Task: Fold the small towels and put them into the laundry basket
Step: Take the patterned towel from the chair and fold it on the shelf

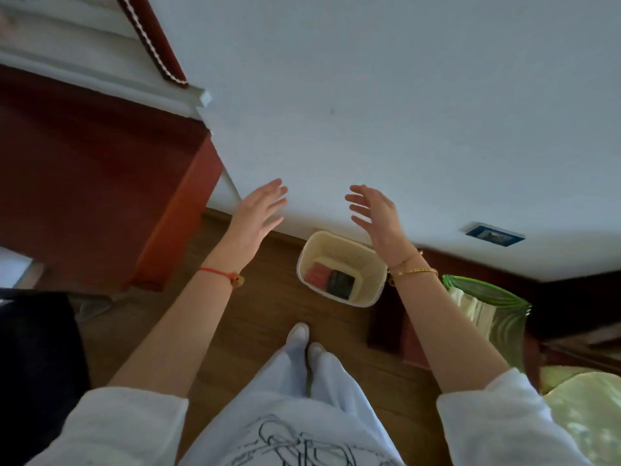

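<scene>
Wall (403,95), white and plain, fills the upper half of the view and meets a brown wooden plank floor (255,317) below. A large red-brown wooden cabinet (84,183) stands at the left against the wall.

The person stands on the floor in pale loose trousers (302,381) and white shoes (297,332), with both bare forearms stretched forward out of white sleeves.

At the right edge sits a translucent green ribbed container (504,311) with pale folded material inside. The cream plastic laundry basket (339,257) stands on the floor against the wall, just beyond the shoes and beside the right forearm.

The left hand (257,213) is raised with its fingers straight and slightly spread; it holds nothing and touches nothing. The right hand (376,213) is raised opposite it, palm facing inward, fingers spread and lightly bent, also empty. The two hands are well apart, above and to either side of the basket.

On the basket's bottom lie two folded small towels side by side: a red-pink one (317,274) at the left and a dark one (341,282) at the right, touching each other.

A thin red cord bracelet (218,272) circles the left wrist, and a gold bangle (415,272) circles the right wrist.
</scene>
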### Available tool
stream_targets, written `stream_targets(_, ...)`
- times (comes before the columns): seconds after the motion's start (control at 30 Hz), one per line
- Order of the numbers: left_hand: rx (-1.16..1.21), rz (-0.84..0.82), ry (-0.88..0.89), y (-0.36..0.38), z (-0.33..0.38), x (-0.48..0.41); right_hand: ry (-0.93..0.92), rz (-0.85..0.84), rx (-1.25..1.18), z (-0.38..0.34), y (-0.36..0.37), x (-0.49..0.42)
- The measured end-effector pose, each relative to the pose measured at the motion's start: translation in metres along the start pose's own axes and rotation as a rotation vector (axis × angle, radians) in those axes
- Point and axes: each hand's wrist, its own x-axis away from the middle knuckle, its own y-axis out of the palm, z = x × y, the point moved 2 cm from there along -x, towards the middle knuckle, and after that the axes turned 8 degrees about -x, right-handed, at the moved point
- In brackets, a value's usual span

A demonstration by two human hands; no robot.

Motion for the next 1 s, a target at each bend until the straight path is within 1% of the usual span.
stream_targets(0.07,-0.055,0.031,0.057,-0.01,0.009,0.024,-0.03,-0.046,0.026,-0.013,0.013,0.018)
stream_targets(0.13,-0.155,0.114,0.097,-0.022,0.01,0.046,-0.053,-0.104,0.069,-0.02,0.026,0.035)
stream_targets(0.17,-0.15,0.163,0.112,-0.029,0.009,0.058,-0.063,-0.139,0.093,-0.021,0.033,0.042)
stream_targets(0.3,0.201,0.363,0.094,-0.05,0.006,0.113,-0.082,-0.295,0.193,-0.019,0.07,0.068)
stream_targets(0.33,0.25,0.428,0.093,-0.054,0.005,0.129,-0.085,-0.337,0.214,-0.017,0.082,0.075)
stream_targets(0.43,0.289,0.631,0.12,-0.065,-0.002,0.181,-0.058,-0.464,0.257,-0.007,0.122,0.095)
stream_targets(0.5,0.34,0.768,0.131,-0.077,-0.015,0.218,-0.016,-0.578,0.285,0.005,0.154,0.113)
stream_targets(0.73,0.439,1.13,0.162,-0.121,-0.059,0.337,0.024,-0.952,0.402,0.057,0.255,0.188)
stream_targets(0.83,0.479,1.262,0.185,-0.141,-0.073,0.381,0.045,-1.083,0.465,0.084,0.299,0.219)
stream_targets(1.0,0.544,1.432,0.231,-0.187,-0.091,0.452,0.078,-1.222,0.521,0.133,0.379,0.271)
